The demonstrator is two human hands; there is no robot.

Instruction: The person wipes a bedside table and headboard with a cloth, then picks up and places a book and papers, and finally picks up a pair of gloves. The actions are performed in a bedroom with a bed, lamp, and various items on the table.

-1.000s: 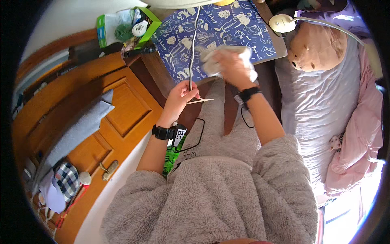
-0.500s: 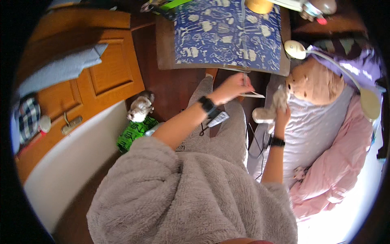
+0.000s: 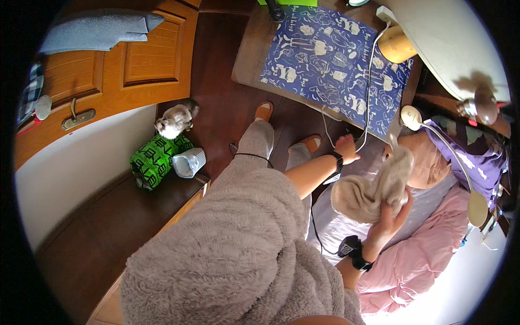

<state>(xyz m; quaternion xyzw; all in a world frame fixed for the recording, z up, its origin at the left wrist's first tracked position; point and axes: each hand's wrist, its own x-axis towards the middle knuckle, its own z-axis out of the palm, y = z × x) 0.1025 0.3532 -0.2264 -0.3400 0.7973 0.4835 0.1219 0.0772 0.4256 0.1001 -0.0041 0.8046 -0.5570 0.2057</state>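
My left hand (image 3: 346, 149) is beside the front edge of the low table (image 3: 251, 60), its fingers pinched on a thin white cable (image 3: 369, 91). This cable runs down over the blue patterned mat (image 3: 325, 59). Above the bed (image 3: 341, 230), my right hand (image 3: 391, 215) grips a soft, fuzzy beige thing (image 3: 362, 194). It droops on the left and stretches up to the right; whether it is a plush toy or a cloth I cannot tell. A large light-brown plush (image 3: 430, 162) lies just beyond it.
A grey-and-white cat (image 3: 176, 120) is on the floor by a green patterned bag (image 3: 158, 160) and a small white bin (image 3: 189, 162). A lamp with a bent neck (image 3: 449, 149) leans over the bed. A wooden door (image 3: 157, 57) stands at left; a dark cable (image 3: 314, 225) hangs near my legs.
My view has turned, so the table sits farther right. The fuzzy beige thing is raised closer and shows larger in my right hand. My left hand remains by the table edge.
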